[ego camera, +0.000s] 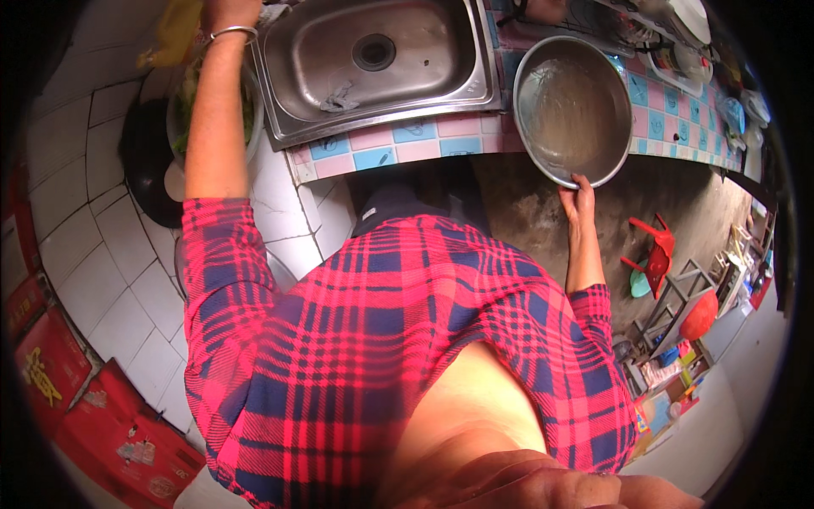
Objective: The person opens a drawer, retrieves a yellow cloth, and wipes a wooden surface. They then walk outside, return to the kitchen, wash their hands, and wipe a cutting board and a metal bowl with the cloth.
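My right hand (580, 200) grips the near rim of a round metal basin (572, 114), tilted at the edge of the tiled counter. Its inside looks wet, with a thin film or a little water in it. At the top left, my left hand (232, 11) reaches out with a bangle on the wrist. The picture's edge cuts off its fingers, so what they hold is hidden. Beneath the left forearm stands a bowl (254, 143) of leafy green vegetables (184, 118). Beside that hand is a blurred yellow item (175, 32), perhaps a package.
A stainless steel sink (299, 76) lies between my arms, with a small greyish scrap (340, 98) inside. A black pan (143, 159) sits at left on white tiles. Dishes (690, 19) crowd the back right. A red stool (659, 254) stands on the floor at right.
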`<state>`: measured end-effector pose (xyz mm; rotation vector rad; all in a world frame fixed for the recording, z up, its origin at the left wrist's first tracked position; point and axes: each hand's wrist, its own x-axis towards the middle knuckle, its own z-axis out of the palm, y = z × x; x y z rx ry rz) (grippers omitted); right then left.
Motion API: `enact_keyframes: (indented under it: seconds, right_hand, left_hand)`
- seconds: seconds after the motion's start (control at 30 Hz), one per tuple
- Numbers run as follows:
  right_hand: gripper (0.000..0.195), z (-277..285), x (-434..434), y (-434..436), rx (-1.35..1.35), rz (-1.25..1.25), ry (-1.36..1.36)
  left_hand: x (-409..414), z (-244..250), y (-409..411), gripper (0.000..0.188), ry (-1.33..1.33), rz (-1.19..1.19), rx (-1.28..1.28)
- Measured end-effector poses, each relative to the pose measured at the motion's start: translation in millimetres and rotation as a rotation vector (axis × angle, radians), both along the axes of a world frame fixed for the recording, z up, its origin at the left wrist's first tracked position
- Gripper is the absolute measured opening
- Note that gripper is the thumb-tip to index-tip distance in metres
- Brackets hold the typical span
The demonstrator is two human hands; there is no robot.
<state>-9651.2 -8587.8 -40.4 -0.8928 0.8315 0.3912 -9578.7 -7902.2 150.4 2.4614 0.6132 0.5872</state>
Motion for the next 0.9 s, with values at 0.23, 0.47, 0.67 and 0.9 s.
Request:
enact_keyframes:
  seconds: [0.23, 0.47, 0.67, 0.9]
  right_hand:
    - [0.037, -33.3, 15.4, 24.1, 0.049, -0.135, -0.014]
    - [0.046, 25.4, -22.7, 62.1, 0.373, 0.184, 0.055]
    - [0.058, 72.7, 9.7, 222.0, 0.284, 1.028, -0.086]
    - [0.046, 68.4, 105.1, 478.8, 0.62, 0.881, -0.198]
  left_hand:
    - [5.8, 47.7, -37.7, 0.056, 0.226, 0.07, 0.198]
    - [2.5, 25.8, -40.4, 0.057, 0.178, 0.197, 0.232]
    - [-32.7, -47.4, -37.1, 0.046, -0.221, 0.108, -0.622]
    - [-44.3, -114.4, -77.4, 0.027, -0.425, 0.129, -1.415]
